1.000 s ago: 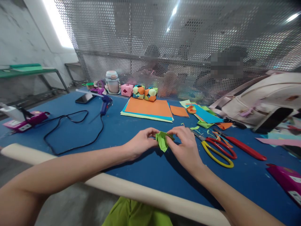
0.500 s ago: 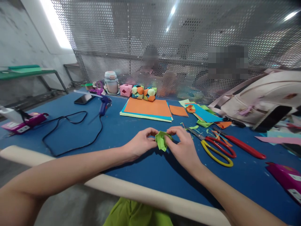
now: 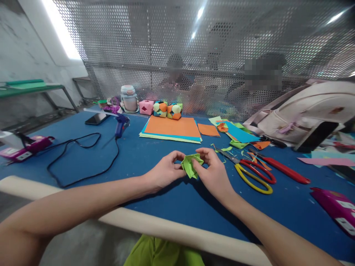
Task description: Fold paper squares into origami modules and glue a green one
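A small folded piece of green paper, shaped a bit like a flower, is held between both hands just above the blue table. My left hand pinches its left edge between thumb and fingers. On the other side, my right hand grips it, with the thumb pressed on the paper's front face. Scissors with red and yellow handles lie right of my right hand, blades partly open. Beyond the hands rests a stack of coloured sheets, orange on top. Beside it is a smaller orange sheet.
A blue glue gun with a black cord lies to the left, near a phone. Folded paper cubes and a bottle stand along the back. A red-handled cutter, paper scraps and a pale backpack occupy the right.
The green paper has turned slightly and shows more of its spread folds. Both hands keep their hold in nearly the same place; the view has shifted a little.
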Demonstrator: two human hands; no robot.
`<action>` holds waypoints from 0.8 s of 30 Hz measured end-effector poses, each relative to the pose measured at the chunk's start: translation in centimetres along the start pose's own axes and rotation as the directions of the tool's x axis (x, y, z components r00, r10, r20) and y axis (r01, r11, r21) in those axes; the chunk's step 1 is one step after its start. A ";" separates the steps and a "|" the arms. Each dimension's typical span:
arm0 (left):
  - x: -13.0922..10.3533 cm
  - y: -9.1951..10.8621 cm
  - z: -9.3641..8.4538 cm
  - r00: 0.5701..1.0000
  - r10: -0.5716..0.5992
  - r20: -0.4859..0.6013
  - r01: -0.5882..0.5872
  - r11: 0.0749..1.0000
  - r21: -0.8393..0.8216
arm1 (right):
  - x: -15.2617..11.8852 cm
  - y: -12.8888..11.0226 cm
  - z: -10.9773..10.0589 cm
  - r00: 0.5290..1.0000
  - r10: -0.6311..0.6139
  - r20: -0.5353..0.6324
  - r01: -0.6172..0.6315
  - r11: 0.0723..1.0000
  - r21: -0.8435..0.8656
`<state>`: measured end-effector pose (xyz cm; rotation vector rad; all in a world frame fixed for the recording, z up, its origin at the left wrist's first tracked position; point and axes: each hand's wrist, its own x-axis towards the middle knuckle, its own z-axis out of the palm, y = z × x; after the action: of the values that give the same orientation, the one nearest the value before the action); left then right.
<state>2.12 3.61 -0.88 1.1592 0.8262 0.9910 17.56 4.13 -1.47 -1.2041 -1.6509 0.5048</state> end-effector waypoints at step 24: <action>0.1 1.0 -0.5 0.969 0.147 -0.198 -0.027 0.861 0.508 | -0.3 -0.3 -0.4 0.977 -0.165 0.136 0.182 0.975 -0.128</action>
<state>1.46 3.99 -0.02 1.5561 1.2818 1.0281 17.81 3.70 -1.20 -1.1339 -1.9055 0.3646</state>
